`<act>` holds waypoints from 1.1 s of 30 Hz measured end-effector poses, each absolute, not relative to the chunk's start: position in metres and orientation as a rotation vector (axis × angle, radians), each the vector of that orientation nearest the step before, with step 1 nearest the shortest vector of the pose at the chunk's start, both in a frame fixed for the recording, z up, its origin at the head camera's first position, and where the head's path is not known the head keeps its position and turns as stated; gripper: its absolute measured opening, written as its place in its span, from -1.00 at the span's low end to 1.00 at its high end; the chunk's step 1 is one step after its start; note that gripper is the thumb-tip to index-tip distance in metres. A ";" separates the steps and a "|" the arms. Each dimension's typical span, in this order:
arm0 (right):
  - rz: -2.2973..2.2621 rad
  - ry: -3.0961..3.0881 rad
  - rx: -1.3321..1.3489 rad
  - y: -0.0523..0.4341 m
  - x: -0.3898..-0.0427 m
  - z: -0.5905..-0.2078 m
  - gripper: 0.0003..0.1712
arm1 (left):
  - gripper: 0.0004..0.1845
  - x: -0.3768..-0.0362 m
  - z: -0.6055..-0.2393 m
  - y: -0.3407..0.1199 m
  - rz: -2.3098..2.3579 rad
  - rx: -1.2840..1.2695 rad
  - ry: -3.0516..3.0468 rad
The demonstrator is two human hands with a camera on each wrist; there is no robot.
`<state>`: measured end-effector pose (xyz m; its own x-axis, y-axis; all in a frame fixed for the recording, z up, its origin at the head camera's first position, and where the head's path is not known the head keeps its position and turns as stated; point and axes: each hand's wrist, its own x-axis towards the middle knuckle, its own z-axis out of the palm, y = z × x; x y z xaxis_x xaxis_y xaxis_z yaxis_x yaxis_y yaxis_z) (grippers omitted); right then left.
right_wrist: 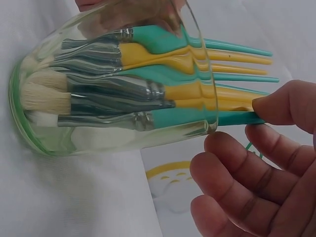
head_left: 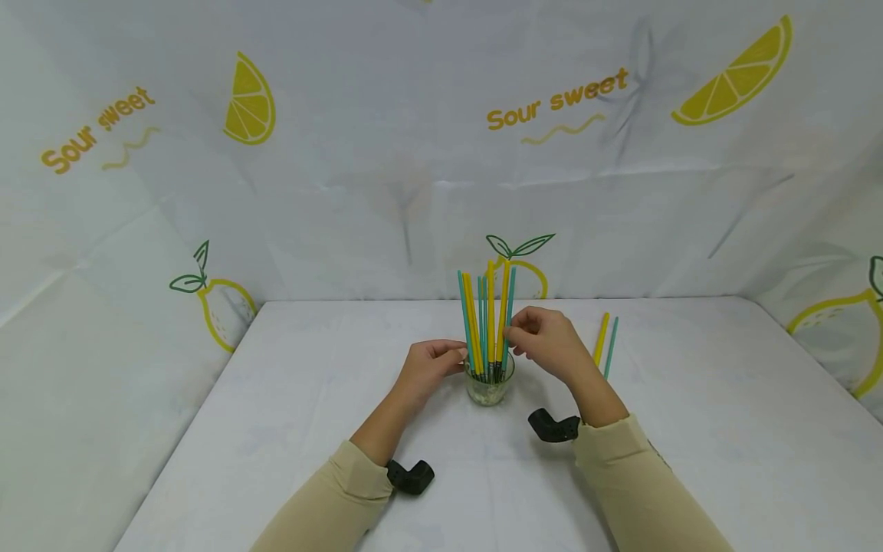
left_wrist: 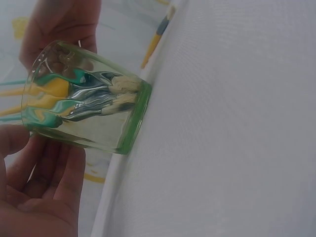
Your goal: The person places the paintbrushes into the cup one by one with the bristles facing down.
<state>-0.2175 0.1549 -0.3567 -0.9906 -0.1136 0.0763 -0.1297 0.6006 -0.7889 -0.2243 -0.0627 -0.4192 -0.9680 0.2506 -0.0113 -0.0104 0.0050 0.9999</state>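
A clear, green-tinted glass point(head_left: 487, 395) stands upright on the table, holding several yellow and teal paintbrushes point(head_left: 491, 307), bristles down. Their pale bristles point(right_wrist: 47, 94) rest near the glass bottom in the right wrist view, with the handles fanning out above the rim. On the glass's left side my left hand point(head_left: 426, 369) holds it near the rim, thumb in front and fingers along the side. My right hand point(head_left: 548, 342) pinches a teal paintbrush point(right_wrist: 232, 118) between thumb and index finger, just above the rim. This brush's bristles are inside the glass; the other right fingers are loosely bent beside it.
To the right of the glass, a yellow paintbrush point(head_left: 602, 339) and a teal paintbrush point(head_left: 612, 346) lie on the white-covered table point(head_left: 724, 429), partly behind the right forearm. A white cloth point(head_left: 386, 215) with lemon prints hangs behind the table.
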 end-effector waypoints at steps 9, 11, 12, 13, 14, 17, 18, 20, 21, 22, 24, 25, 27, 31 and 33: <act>1.388 -2.805 0.215 0.155 -0.217 -0.357 -0.78 | -0.70 -0.224 -0.420 -0.063 2.088 0.253 2.081; 1.391 -2.807 0.215 0.156 -0.217 -0.357 -0.78 | -0.70 -0.224 -0.421 -0.063 2.090 0.257 2.081; 1.391 -2.809 0.217 0.156 -0.217 -0.357 -0.78 | -0.70 -0.224 -0.420 -0.063 2.091 0.255 2.080; 1.390 -2.812 0.219 0.156 -0.217 -0.356 -0.77 | -0.70 -0.224 -0.420 -0.062 2.092 0.254 2.080; 1.387 -2.816 0.222 0.157 -0.217 -0.356 -0.76 | -0.70 -0.224 -0.420 -0.062 2.092 0.257 2.080; 1.373 -2.820 0.221 0.161 -0.218 -0.355 -0.70 | -0.70 -0.224 -0.420 -0.063 2.094 0.255 2.071; 1.373 -2.817 0.216 0.163 -0.218 -0.354 -0.67 | -0.70 -0.225 -0.419 -0.063 2.093 0.254 2.068; 1.364 -2.806 0.198 0.169 -0.219 -0.352 -0.62 | -0.71 -0.225 -0.419 -0.063 2.085 0.257 2.062; 1.362 -2.796 0.186 0.173 -0.219 -0.351 -0.59 | -0.71 -0.224 -0.417 -0.062 2.080 0.256 2.059; 1.362 -2.785 0.176 0.177 -0.219 -0.350 -0.58 | -0.71 -0.222 -0.413 -0.062 2.075 0.259 2.058; 1.357 -2.767 0.150 0.186 -0.219 -0.347 -0.56 | -0.71 -0.217 -0.406 -0.062 2.072 0.271 2.062; 1.335 -2.761 0.128 0.191 -0.219 -0.347 -0.55 | -0.71 -0.214 -0.402 -0.062 2.073 0.279 2.065; 1.295 -2.755 0.072 0.202 -0.219 -0.345 -0.52 | -0.71 -0.214 -0.402 -0.062 2.078 0.281 2.078; 1.176 -2.778 -0.098 0.228 -0.219 -0.348 -0.47 | -0.71 -0.222 -0.415 -0.063 2.080 0.264 2.074; 1.140 -2.798 -0.179 0.242 -0.220 -0.353 -0.45 | -0.72 -0.224 -0.417 -0.063 2.073 0.249 2.067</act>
